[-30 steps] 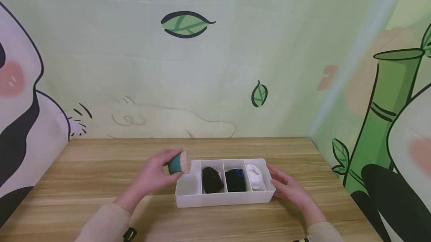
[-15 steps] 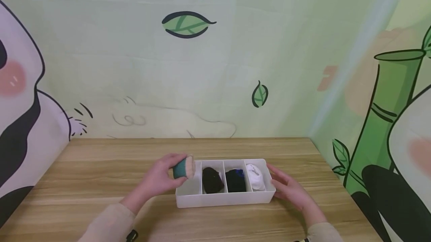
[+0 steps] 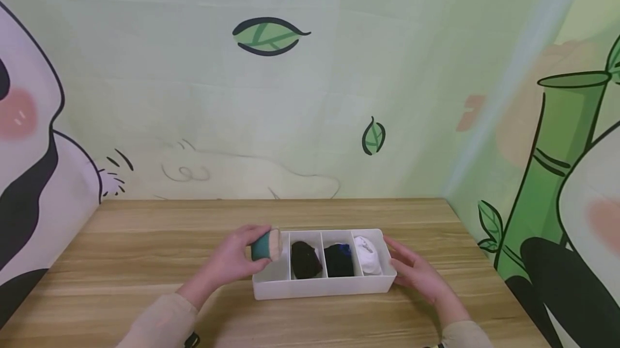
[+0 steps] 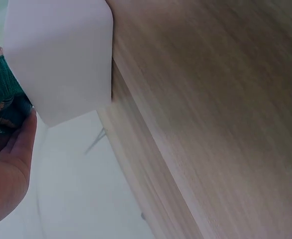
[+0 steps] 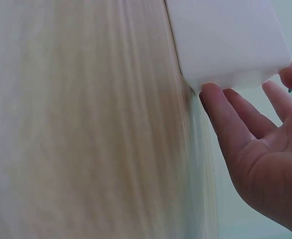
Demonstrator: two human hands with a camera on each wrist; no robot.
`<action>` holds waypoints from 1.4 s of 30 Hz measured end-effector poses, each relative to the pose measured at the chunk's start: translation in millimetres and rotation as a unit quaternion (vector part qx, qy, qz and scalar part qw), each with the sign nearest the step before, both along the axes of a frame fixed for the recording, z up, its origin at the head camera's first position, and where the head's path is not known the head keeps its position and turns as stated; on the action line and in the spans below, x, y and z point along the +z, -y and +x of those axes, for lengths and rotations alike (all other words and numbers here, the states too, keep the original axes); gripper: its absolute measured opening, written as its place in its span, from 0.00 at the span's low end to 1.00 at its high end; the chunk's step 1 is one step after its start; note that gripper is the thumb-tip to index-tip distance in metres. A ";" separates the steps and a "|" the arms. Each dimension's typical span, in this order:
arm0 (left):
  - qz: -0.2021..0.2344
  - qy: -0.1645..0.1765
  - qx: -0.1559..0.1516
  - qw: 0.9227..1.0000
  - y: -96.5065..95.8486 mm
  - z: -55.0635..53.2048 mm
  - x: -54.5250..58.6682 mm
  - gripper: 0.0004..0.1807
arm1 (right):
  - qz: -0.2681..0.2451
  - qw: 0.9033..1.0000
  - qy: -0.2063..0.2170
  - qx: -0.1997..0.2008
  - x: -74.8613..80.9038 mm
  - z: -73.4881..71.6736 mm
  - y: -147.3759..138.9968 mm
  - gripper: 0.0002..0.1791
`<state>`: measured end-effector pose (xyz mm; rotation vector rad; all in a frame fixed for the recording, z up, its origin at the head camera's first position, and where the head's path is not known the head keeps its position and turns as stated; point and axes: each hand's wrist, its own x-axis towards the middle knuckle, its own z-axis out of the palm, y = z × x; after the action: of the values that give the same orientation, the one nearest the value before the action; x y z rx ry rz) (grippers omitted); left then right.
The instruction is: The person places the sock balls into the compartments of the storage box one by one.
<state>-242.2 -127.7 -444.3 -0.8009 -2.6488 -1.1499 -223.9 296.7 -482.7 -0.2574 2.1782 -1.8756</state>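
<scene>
A rolled-up sock point(image 3: 265, 245), teal with a pale pink end and ribbed in the left wrist view, is pinched between the thumb and fingers of my left hand point(image 3: 231, 258). It hangs over the leftmost compartment of a white divided box point(image 3: 322, 286). The other compartments hold a dark brown rolled sock point(image 3: 305, 260), a black one with a blue patch point(image 3: 338, 262) and a white one point(image 3: 367, 255). At the box's right end, my right hand point(image 3: 420, 274) touches the end wall with fairly straight fingertips, as the right wrist view shows.
The box stands on a wood-grain table point(image 3: 160, 246). Behind the table hangs a pale green backdrop point(image 3: 310, 95) printed with leaves, bamboo and panda shapes. A dark band point(image 3: 192, 339) shows by the left sleeve.
My left hand has moved right and slightly down with the sock, bringing it further over the leftmost compartment. The right hand and the box have stayed in place.
</scene>
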 end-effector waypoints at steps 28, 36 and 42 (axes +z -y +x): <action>-0.019 -0.084 -0.012 0.996 8.6 3.1 -12.9 0.28 | -0.006 1.000 -0.001 0.006 -2.3 -1.2 0.6 0.34; -0.017 -0.098 0.002 0.995 19.1 11.0 -9.5 0.27 | -0.002 1.000 -0.004 0.007 -0.9 0.7 -4.0 0.34; -0.042 -0.107 0.019 0.993 33.1 22.6 -6.1 0.26 | 0.030 0.999 -0.027 0.005 4.3 5.7 -5.9 0.31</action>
<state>-219.6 -160.9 -450.4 -0.8327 -2.5357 -0.8931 -218.2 302.6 -478.3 -0.3095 2.2601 -1.8154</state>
